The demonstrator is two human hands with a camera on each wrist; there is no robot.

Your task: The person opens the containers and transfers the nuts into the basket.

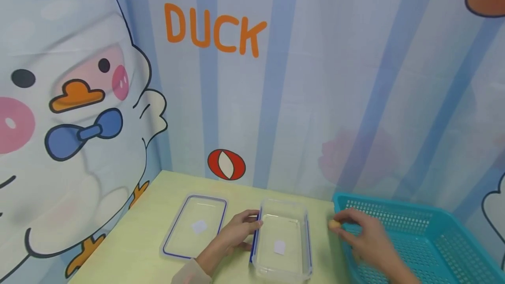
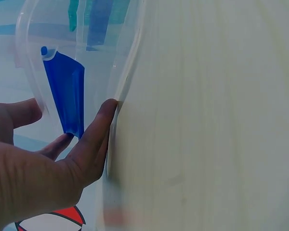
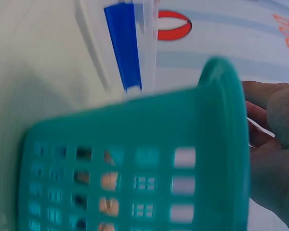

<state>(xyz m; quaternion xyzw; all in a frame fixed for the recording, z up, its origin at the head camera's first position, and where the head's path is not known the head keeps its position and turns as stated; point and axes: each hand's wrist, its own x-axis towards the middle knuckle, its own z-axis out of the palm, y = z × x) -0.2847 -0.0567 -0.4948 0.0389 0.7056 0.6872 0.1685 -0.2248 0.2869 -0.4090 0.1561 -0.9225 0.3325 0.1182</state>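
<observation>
A clear plastic food container (image 1: pixel 282 236) with blue side clips stands on the table, a white label square showing in its base. My left hand (image 1: pixel 240 230) holds it by its left wall, fingers at the top rim and the lower edge, around the blue clip (image 2: pixel 67 94). My right hand (image 1: pixel 368 236) pinches a small rounded tan piece (image 1: pixel 334 224) between thumb and fingertips, over the left rim of a turquoise plastic basket (image 1: pixel 406 207). That piece's kind is too small to tell. Through the basket's holes, tan pieces (image 3: pixel 109 206) show in the right wrist view.
The container's lid (image 1: pixel 193 227), clear with a blue seal, lies flat on the pale yellow table (image 1: pixel 130 249) left of my left hand. A printed duck curtain (image 1: pixel 236 100) hangs behind the table and along its left side.
</observation>
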